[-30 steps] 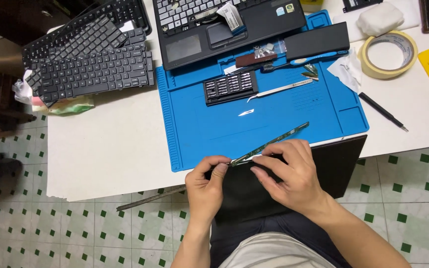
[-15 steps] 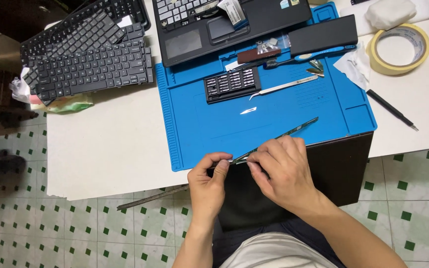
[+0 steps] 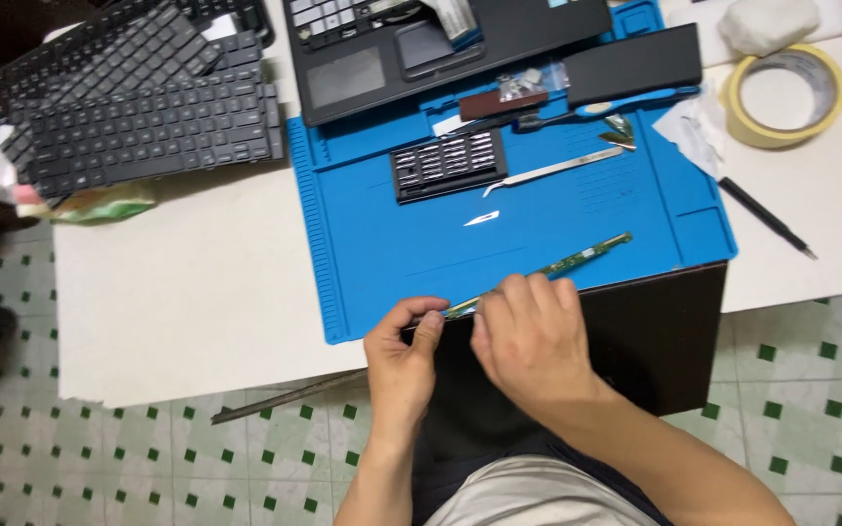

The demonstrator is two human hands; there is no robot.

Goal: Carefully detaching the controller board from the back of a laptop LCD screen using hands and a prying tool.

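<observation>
- Pinching with both hands, the person works at the near edge of a blue mat (image 3: 392, 244), where a dark panel (image 3: 655, 331) stands against the bench (image 3: 177, 292) edge and runs down toward the lap.
- Left hand (image 3: 403, 356): fingers closed in a tight pinch on the near-left end of a thin green strip (image 3: 577, 259) that runs along the panel's top edge.
- Right hand (image 3: 528, 336): fingers curled down over the middle of the strip; whether they grip it or only press on it I cannot tell, since the knuckles hide the contact.
- Strip: its right end lies free on the mat, angled up and away to the far right; the rest sits under the two hands.
- Risk, as I judge it: the strip looks thin and long, so a pull from one end alone could bend or snap it, or tear whatever joins it to the panel.
- Risk: the panel is propped only by lap and bench edge; a hard tug could tip it off toward the tiled floor (image 3: 811, 390).
- Risk: a small blade (image 3: 481, 219) and tweezers (image 3: 548, 171) lie loose on the mat just beyond the hands; a slipping hand could strike them.
</observation>
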